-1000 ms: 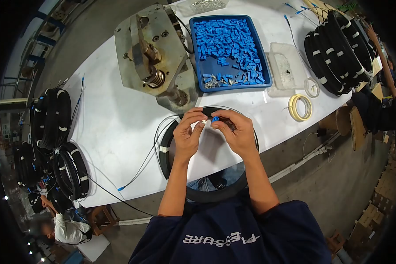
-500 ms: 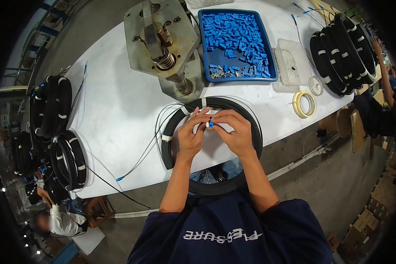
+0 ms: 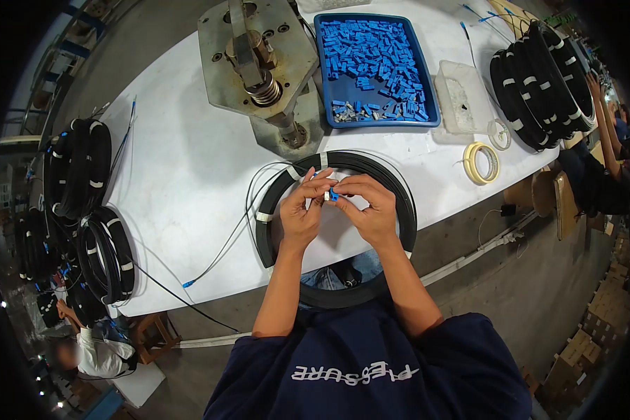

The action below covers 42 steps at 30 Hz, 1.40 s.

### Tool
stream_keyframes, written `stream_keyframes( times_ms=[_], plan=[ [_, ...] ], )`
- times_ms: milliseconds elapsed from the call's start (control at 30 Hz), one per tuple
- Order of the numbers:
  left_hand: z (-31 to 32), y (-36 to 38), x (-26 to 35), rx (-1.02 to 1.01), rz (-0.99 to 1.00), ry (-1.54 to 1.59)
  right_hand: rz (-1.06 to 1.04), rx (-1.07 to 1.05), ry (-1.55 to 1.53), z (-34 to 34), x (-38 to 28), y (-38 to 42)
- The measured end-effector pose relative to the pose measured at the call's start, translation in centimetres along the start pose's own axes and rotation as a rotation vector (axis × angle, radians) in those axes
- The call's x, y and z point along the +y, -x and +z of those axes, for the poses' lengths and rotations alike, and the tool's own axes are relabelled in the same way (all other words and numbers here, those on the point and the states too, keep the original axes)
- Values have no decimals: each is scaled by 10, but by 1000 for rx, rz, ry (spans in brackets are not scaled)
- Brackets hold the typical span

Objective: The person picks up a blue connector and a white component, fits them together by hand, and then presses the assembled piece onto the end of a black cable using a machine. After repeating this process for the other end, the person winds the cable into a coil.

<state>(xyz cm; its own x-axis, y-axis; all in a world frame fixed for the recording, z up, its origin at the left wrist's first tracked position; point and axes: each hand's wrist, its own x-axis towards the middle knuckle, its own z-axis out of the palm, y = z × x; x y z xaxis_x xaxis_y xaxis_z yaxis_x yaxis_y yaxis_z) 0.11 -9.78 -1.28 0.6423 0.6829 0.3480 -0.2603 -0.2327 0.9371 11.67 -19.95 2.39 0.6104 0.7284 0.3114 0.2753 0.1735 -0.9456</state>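
Note:
Both hands meet over the opening of a large black cable coil (image 3: pixel 275 199), which overhangs the table's front edge. Between the fingertips is a small blue and white connector (image 3: pixel 332 196). My right hand (image 3: pixel 375 210) pinches its blue part with thumb and forefinger. My left hand (image 3: pixel 302 213) has its fingers closed round the connector's left side, by the white piece. A thin cable runs left from the coil to a loose blue connector (image 3: pixel 187 284) on the white table.
A metal press (image 3: pixel 259 70) stands behind the coil, beside a blue tray (image 3: pixel 437 105) of blue parts. Right of these are a clear box (image 3: pixel 462 98), a tape roll (image 3: pixel 481 163) and black coils (image 3: pixel 539 87). More coils (image 3: pixel 80 168) lie left. People sit at both sides.
The fingers have shifted slightly around the connector, and more of its blue and white surface shows. The whole view has moved a little. At the right, another person's arms have shifted.

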Motion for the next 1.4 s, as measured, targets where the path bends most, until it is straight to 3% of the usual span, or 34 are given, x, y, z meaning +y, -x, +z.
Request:
stream_keyframes(
  times_ms=[500, 1400],
  plan=[
    [-1, 0, -2, 22, 15, 0, -56, -6, 32, -2, -7, -4],
    [1, 1, -1, 94, -2, -53, 159, 6, -185, 2, 7, 4]
  ],
)
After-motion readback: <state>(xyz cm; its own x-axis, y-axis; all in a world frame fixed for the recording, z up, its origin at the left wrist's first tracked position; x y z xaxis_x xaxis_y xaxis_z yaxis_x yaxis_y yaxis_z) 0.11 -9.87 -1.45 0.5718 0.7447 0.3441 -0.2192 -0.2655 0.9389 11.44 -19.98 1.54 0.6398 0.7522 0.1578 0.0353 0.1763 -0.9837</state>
